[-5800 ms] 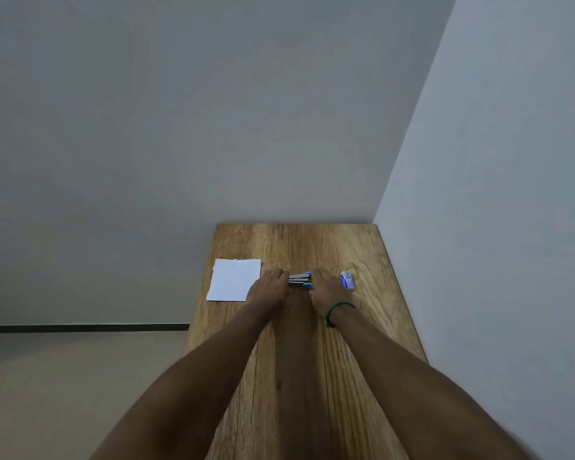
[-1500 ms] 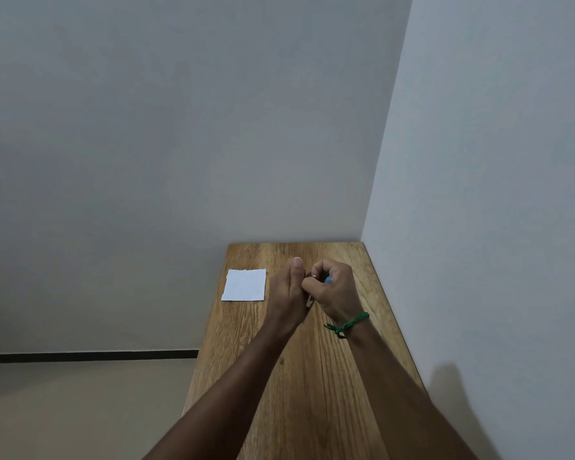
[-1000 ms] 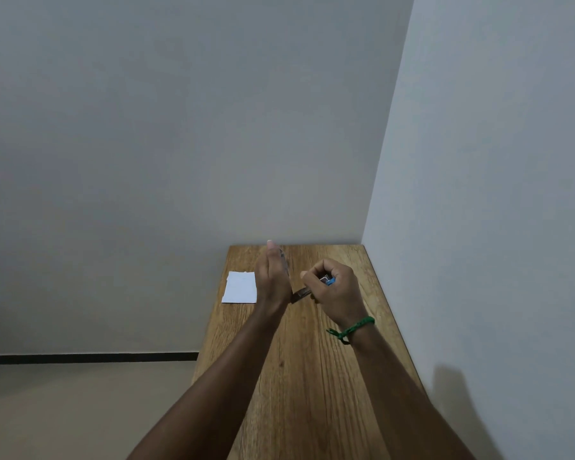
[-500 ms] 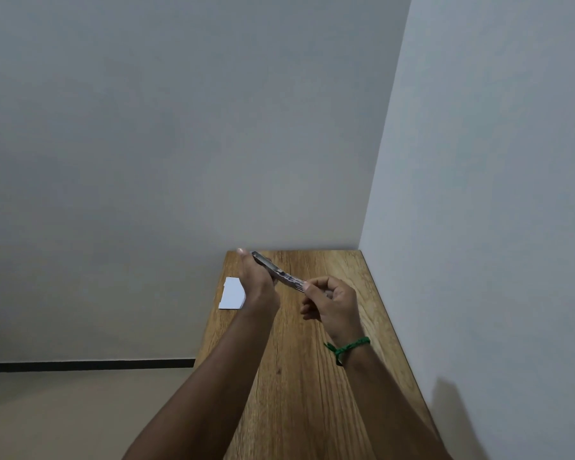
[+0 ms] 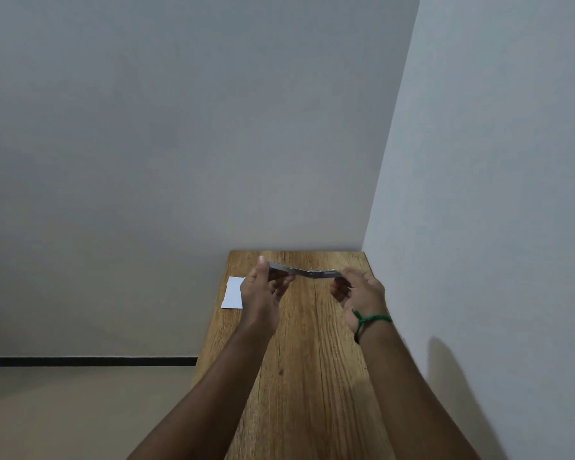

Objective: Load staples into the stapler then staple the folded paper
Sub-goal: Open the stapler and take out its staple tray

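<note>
One camera only, worn on the head, wide-angle, looking forward and down along the wooden table, which runs from the bottom centre up to mid-frame. Both forearms enter from the bottom edge. Walls fill the upper frame and right side; floor sits lower left. Moderately near, at arm's reach.

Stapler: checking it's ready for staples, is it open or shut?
Open: the stapler is swung out nearly flat, its ends held by the left hand and right hand.
</note>
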